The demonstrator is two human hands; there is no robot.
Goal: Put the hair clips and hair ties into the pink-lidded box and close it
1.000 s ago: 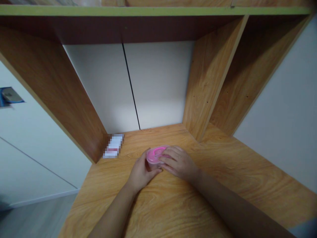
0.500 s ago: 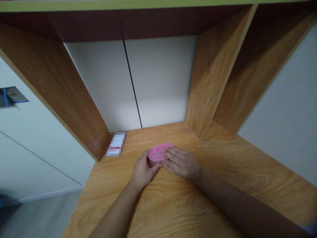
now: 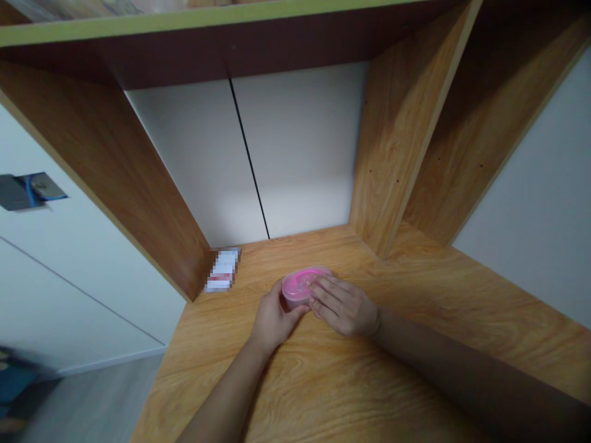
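Note:
A small round pink container [image 3: 301,284] with a pink lid stands on the wooden desk [image 3: 323,381], a little in front of the back wall. My left hand [image 3: 273,319] wraps around its near left side, fingers closed on it. My right hand [image 3: 344,304] lies over the container's right half, fingers pressed on the lid and side. Both forearms reach in from the bottom edge.
A small blurred card or packet [image 3: 223,269] lies at the desk's back left corner against a wooden side panel [image 3: 115,178]. Another wooden divider [image 3: 397,141] rises at the back right. A shelf board [image 3: 231,37] runs overhead. The desk's left edge drops to grey floor [image 3: 69,406].
Both hands keep their hold on the pink container. The view has shifted slightly, so everything sits a little further right in the picture.

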